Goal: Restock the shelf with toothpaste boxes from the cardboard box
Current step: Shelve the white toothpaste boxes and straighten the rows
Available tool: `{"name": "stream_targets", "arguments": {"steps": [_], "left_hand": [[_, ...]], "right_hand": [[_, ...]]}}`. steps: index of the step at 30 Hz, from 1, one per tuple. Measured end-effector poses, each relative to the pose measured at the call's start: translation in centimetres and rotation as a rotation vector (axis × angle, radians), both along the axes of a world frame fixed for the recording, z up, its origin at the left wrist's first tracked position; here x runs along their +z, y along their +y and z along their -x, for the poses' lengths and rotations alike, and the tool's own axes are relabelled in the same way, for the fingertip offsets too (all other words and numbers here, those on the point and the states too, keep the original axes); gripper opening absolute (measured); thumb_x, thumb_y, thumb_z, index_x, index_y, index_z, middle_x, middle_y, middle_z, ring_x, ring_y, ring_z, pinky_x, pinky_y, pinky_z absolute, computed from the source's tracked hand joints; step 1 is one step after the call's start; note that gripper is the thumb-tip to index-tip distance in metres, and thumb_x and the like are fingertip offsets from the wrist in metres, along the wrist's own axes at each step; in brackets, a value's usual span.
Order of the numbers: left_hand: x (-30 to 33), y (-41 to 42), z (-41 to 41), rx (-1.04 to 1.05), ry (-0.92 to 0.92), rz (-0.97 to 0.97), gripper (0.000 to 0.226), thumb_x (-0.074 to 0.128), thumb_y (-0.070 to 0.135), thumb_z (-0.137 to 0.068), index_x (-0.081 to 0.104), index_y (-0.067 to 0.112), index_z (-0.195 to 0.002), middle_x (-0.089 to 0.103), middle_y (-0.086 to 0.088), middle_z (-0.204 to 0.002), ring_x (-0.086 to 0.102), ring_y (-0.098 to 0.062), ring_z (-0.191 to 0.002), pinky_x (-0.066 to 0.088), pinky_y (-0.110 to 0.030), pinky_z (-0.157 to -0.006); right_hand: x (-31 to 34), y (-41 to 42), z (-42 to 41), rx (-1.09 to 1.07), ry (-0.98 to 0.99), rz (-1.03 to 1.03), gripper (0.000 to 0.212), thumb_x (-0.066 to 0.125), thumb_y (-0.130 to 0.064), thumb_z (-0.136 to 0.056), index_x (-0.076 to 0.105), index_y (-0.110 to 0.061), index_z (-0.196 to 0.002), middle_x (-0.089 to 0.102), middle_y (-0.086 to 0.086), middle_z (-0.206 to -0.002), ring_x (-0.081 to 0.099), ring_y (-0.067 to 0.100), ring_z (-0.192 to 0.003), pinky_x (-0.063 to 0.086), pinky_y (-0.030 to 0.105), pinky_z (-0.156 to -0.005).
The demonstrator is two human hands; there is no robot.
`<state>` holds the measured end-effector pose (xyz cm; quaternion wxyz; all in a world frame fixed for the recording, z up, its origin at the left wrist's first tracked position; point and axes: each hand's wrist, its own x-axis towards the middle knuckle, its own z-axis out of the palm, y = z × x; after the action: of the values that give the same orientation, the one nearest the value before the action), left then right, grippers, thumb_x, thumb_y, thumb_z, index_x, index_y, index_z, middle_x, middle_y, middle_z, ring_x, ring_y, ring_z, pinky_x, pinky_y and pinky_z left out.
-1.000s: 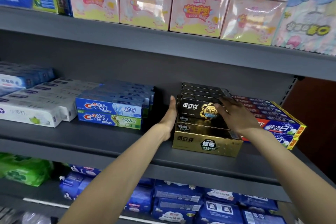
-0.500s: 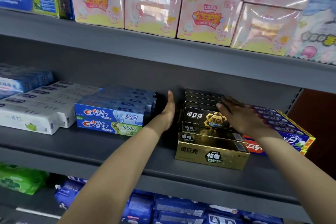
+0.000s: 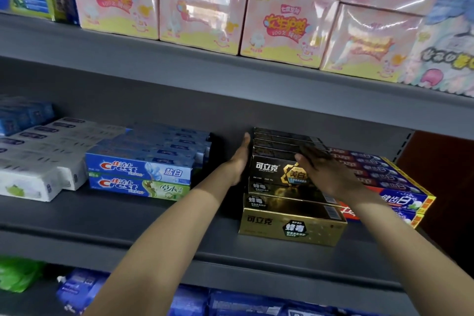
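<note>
Our left hand has its fingers straight and together, flat against the left end of the black toothpaste boxes; our right hand lies with fingers extended, blurred, over the top right of the same stack, curled round nothing that we can see. The black stack sits on the gold toothpaste boxes, whose front one juts toward 6 o'clock. At 3 o'clock, touching, lie the red-and-blue toothpaste boxes; at 9 o'clock, across a gap, the Crest boxes. All rest on the grey shelf. The cardboard box is not in view. Judgement: the step is squaring the stack. We should press evenly from both sides, keep palms flat, and slide toward 12 o'clock without tipping the top rows. Then the gold front box wants aligning.
</note>
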<state>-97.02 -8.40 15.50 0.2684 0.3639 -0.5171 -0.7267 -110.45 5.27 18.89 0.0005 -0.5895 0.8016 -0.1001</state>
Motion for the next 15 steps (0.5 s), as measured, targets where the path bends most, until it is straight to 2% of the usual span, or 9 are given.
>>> {"name": "stream_targets", "arguments": {"steps": [2, 4, 8, 11, 13, 15], "left_hand": [[-0.1, 0.1, 0.3, 0.033, 0.018, 0.051, 0.054, 0.026, 0.052, -0.099, 0.061, 0.012, -0.107, 0.065, -0.014, -0.106, 0.061, -0.027, -0.098, 0.046, -0.033, -0.084], [0.0, 0.2, 0.4, 0.068, 0.032, 0.057, 0.041, 0.035, 0.044, -0.099, 0.062, 0.015, -0.092, 0.066, -0.01, -0.088, 0.062, -0.024, -0.079, 0.048, -0.029, -0.071], [0.2, 0.2, 0.3, 0.046, 0.018, 0.077, 0.04, 0.043, 0.044, -0.096, 0.064, 0.01, -0.099, 0.068, -0.011, -0.086, 0.065, -0.027, -0.079, 0.05, -0.033, -0.078], [0.7, 0.3, 0.4, 0.058, 0.004, 0.064, 0.029, 0.043, 0.031, -0.097, 0.059, 0.011, -0.083, 0.065, -0.007, -0.067, 0.059, -0.022, -0.066, 0.046, -0.027, -0.063], [1.3, 0.5, 0.4, 0.073, -0.003, 0.064, 0.026, 0.043, 0.025, -0.097, 0.056, 0.012, -0.078, 0.061, -0.008, -0.068, 0.056, -0.021, -0.063, 0.043, -0.026, -0.06], [1.8, 0.5, 0.5, 0.083, -0.013, 0.063, 0.025, 0.043, 0.021, -0.096, 0.055, 0.011, -0.077, 0.057, -0.009, -0.07, 0.054, -0.021, -0.061, 0.042, -0.026, -0.058]], "right_hand": [[-0.2, -0.1, 0.2, -0.014, 0.018, -0.006, 0.06, 0.012, -0.051, -0.098, 0.015, -0.023, -0.15, 0.012, -0.001, -0.159, 0.011, 0.02, -0.146, 0.017, 0.036, -0.115], [-0.4, -0.2, 0.3, -0.018, 0.021, 0.001, 0.06, 0.012, -0.051, -0.098, 0.014, -0.023, -0.15, 0.011, -0.002, -0.159, 0.01, 0.019, -0.146, 0.015, 0.035, -0.116], [-0.2, 0.0, 0.3, -0.009, -0.027, 0.005, 0.059, 0.015, -0.051, -0.098, 0.017, -0.023, -0.15, 0.014, -0.001, -0.159, 0.014, 0.021, -0.146, 0.019, 0.034, -0.114], [0.9, -0.2, 1.2, -0.035, -0.297, 0.13, 0.051, 0.025, -0.044, -0.1, 0.032, -0.02, -0.145, 0.032, 0.009, -0.152, 0.032, 0.028, -0.138, 0.026, 0.031, -0.105], [1.5, -0.7, 2.9, -0.121, -0.4, 0.207, 0.048, 0.03, -0.04, -0.101, 0.036, -0.017, -0.143, 0.034, 0.012, -0.15, 0.034, 0.03, -0.135, 0.027, 0.031, -0.106], [1.5, -1.2, 4.2, -0.219, -0.483, 0.179, 0.05, 0.035, -0.04, -0.1, 0.034, -0.018, -0.145, 0.031, 0.01, -0.152, 0.032, 0.03, -0.137, 0.024, 0.033, -0.11]]}}
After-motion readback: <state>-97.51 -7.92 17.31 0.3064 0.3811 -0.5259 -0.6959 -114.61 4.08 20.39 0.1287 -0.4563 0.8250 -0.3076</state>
